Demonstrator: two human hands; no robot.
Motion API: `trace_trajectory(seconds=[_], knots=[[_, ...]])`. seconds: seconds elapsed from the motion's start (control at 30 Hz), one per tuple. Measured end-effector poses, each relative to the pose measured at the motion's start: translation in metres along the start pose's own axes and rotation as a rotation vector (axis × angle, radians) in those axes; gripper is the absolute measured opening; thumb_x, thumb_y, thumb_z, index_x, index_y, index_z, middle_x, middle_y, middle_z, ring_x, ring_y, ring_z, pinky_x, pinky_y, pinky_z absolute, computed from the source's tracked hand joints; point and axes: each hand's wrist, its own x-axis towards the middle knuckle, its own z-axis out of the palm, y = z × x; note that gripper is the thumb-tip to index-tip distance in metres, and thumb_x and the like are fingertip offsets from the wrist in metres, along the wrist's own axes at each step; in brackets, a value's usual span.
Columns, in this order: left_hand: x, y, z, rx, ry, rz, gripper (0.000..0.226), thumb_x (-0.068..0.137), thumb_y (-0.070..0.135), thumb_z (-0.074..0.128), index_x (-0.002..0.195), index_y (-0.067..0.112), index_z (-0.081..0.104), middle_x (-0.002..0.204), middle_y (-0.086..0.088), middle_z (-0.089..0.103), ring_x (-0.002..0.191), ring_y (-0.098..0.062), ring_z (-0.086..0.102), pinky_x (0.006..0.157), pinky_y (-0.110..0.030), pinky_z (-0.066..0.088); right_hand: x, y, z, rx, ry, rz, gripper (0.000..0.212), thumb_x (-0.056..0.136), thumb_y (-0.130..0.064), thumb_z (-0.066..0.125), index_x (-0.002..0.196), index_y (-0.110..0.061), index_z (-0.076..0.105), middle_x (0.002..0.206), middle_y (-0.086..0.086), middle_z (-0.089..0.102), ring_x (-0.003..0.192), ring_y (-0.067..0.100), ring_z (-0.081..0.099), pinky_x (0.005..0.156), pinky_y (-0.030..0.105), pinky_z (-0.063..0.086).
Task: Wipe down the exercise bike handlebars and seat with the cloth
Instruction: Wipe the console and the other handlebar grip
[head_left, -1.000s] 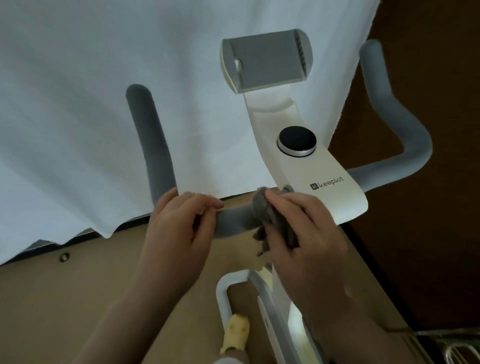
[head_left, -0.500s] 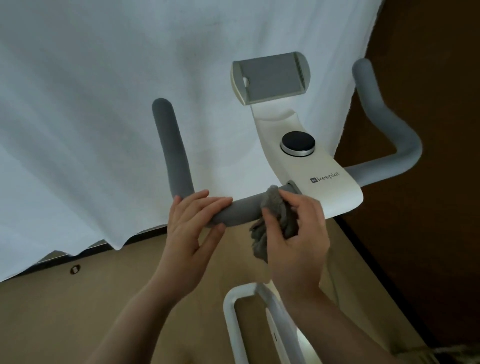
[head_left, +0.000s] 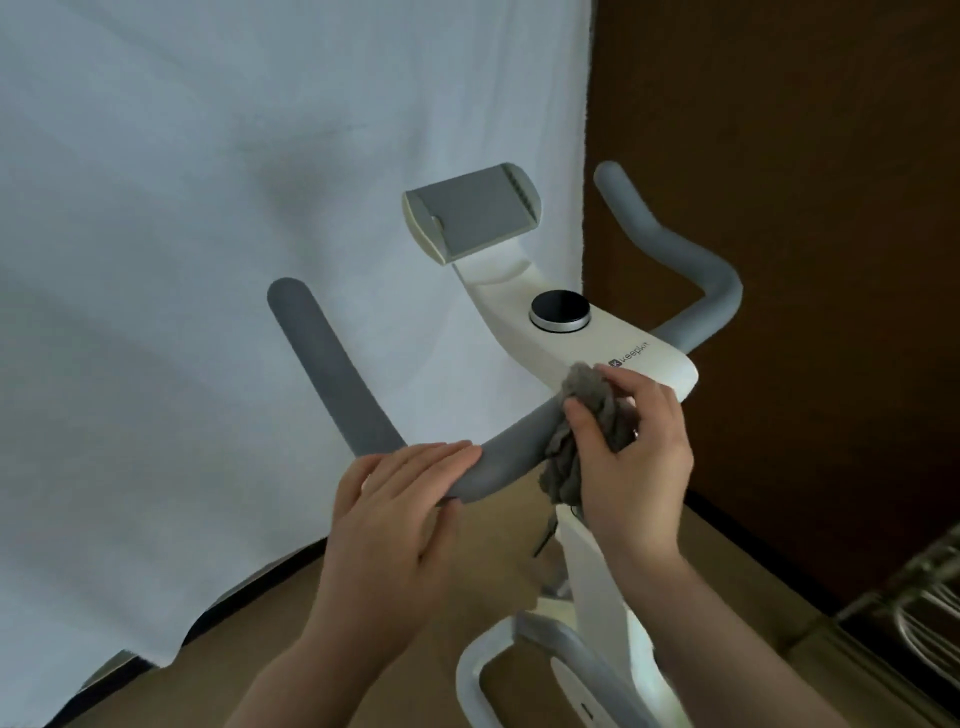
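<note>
Grey cloth (head_left: 582, 441) sits bunched in the right hand (head_left: 631, 457) against the left bar (head_left: 498, 462) at the console (head_left: 597, 348); left hand (head_left: 400, 499) clamps the bend. Risks — loose tail slips, far bar (head_left: 691, 280) skipped; seat unseen.

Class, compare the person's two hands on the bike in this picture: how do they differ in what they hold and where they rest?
The right hand grips a bunched grey cloth; the left hand holds no cloth. The right hand presses the cloth on the handlebar beside the white console, whereas the left hand sits further out, near the bend. The left hand's fingers lie flat over the bar; the right hand's curl round the cloth. Both touch the same grey padded bar.
</note>
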Motion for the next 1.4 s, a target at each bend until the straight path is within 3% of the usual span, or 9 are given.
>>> trace_trajectory(seconds=[0.1,0.2,0.27,0.4,0.57,0.7,0.87,1.03,1.4], knots=[[0.008,-0.022,-0.014,-0.062,0.002,0.019,0.034,0.083,0.040,0.058,0.112,0.027,0.069,0.120,0.020,0.059,0.116,0.000,0.051,0.104,-0.011,0.022,-0.022,-0.011,0.008,-0.037,-0.042,-0.114,0.028,0.085,-0.021,0.071,0.112,-0.022,0.063,0.111,-0.010,0.059,0.103,0.003,0.057,0.088,0.020,0.050],[0.013,-0.041,-0.017,-0.120,-0.005,0.033,0.043,0.077,0.052,0.063,0.109,0.025,0.070,0.123,0.016,0.060,0.122,0.001,0.047,0.112,-0.029,0.030,-0.016,-0.014,0.005,-0.096,-0.055,-0.095,0.024,0.087,-0.023,0.069,0.111,-0.025,0.066,0.108,-0.013,0.057,0.096,-0.008,0.053,0.085,0.011,0.044],[0.012,-0.047,-0.015,-0.167,-0.018,0.042,0.044,0.077,0.051,0.070,0.111,0.023,0.069,0.124,0.014,0.059,0.127,0.000,0.043,0.112,-0.041,0.033,-0.020,-0.017,0.008,-0.103,-0.018,-0.006,0.025,0.088,-0.027,0.067,0.113,-0.028,0.065,0.109,-0.014,0.053,0.094,-0.007,0.051,0.084,0.012,0.045],[0.009,-0.056,-0.018,-0.244,-0.049,0.083,0.048,0.081,0.047,0.070,0.122,0.023,0.062,0.132,0.018,0.053,0.134,0.007,0.033,0.114,-0.041,0.033,-0.066,-0.038,0.024,-0.201,-0.273,-0.270,0.025,0.090,-0.031,0.063,0.116,-0.031,0.064,0.111,-0.011,0.052,0.091,0.006,0.059,0.080,0.023,0.054],[0.010,-0.062,-0.021,-0.234,-0.066,0.102,0.045,0.086,0.045,0.060,0.124,0.021,0.063,0.130,0.016,0.055,0.132,-0.001,0.039,0.110,-0.047,0.038,-0.059,-0.048,0.038,-0.286,-0.017,-0.106,0.023,0.090,-0.023,0.065,0.113,-0.024,0.067,0.106,-0.009,0.051,0.094,0.007,0.054,0.084,0.029,0.054],[0.009,-0.062,-0.020,-0.274,-0.072,0.084,0.039,0.090,0.042,0.062,0.121,0.018,0.064,0.126,0.007,0.062,0.130,-0.009,0.045,0.106,-0.053,0.041,-0.068,-0.049,0.042,-0.319,-0.175,-0.217,0.023,0.089,-0.024,0.067,0.112,-0.027,0.066,0.108,-0.013,0.049,0.092,0.006,0.056,0.078,0.021,0.053],[0.005,-0.060,-0.014,-0.320,-0.039,0.069,0.036,0.084,0.018,0.073,0.119,0.020,0.063,0.124,0.013,0.059,0.131,-0.004,0.041,0.107,-0.051,0.039,-0.029,-0.029,0.032,-0.316,0.194,0.083,0.028,0.093,-0.026,0.061,0.121,-0.024,0.062,0.109,-0.013,0.045,0.095,0.000,0.045,0.071,0.003,0.035],[0.003,-0.063,-0.011,-0.333,-0.033,0.088,0.037,0.084,0.018,0.069,0.120,0.020,0.062,0.125,0.013,0.058,0.132,-0.009,0.042,0.105,-0.053,0.041,-0.020,-0.019,0.031,-0.360,0.357,0.178,0.029,0.093,-0.027,0.062,0.122,-0.023,0.063,0.115,-0.005,0.052,0.091,0.007,0.050,0.065,0.014,0.039],[0.024,-0.012,-0.004,-0.204,-0.080,0.024,0.018,0.086,0.034,0.067,0.104,0.033,0.066,0.096,0.027,0.059,0.103,-0.004,0.054,0.116,-0.039,0.020,0.017,-0.026,-0.001,-0.615,-0.024,-0.175,0.020,0.093,-0.012,0.059,0.109,-0.018,0.069,0.111,0.000,0.052,0.095,0.011,0.047,0.072,0.017,0.037]])
